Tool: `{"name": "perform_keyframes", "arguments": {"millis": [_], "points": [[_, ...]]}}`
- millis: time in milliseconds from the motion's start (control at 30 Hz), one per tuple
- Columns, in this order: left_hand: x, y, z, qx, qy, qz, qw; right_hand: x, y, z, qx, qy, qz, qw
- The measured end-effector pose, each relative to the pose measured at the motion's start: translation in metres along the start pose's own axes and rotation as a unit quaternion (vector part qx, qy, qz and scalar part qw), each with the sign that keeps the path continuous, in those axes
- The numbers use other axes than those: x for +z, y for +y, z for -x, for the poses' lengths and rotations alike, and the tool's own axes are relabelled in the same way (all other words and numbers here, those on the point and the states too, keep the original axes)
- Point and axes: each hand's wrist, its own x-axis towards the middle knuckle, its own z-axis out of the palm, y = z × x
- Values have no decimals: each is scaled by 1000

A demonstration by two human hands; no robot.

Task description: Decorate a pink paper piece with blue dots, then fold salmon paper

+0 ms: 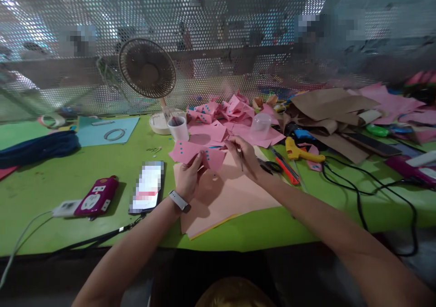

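Note:
My left hand [191, 173] pinches a folded piece of pink paper [188, 151] that carries blue dots, thumb on top. A pale-strapped watch sits on that wrist. Just right of the paper, my right hand [244, 156] has its fingers pinched together; a thin, slender object shows below them, too small to name. Under both hands lie peach paper sheets [218, 207], with a yellow edge showing beneath. Black-handled scissors [271, 165] lie partly behind my right hand, and a red utility knife [288, 168] is to their right.
A fan [147, 68] stands behind a white cup [178, 128]. Dotted pink paper pieces [204, 111] are heaped at the back. A yellow glue gun [301, 152] with a black cord and brown paper [330, 109] are right. A phone [147, 186] and purple power bank [98, 195] lie left.

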Motion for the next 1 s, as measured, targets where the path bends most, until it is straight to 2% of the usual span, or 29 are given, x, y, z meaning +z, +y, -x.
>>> {"name": "perform_keyframes", "arguments": {"millis": [200,333,467,733,800,1000], "points": [[-3,-1,2,0,-20,-20,1000,10,5,5,16,-56,-13,998],[-3,2,5,-23,-57,-41,997,13,-1,9,6,-48,-3,999],[-3,3,5,-25,-42,-89,995,14,-4,11,12,-45,-6,999],[-11,-5,-4,89,-64,-200,974,22,-1,17,5,-51,-17,999],[-10,-4,-3,91,-63,-191,975,21,-2,16,6,-48,-18,999],[-3,0,6,46,-85,-112,989,18,-1,16,26,-44,-39,998]]}}
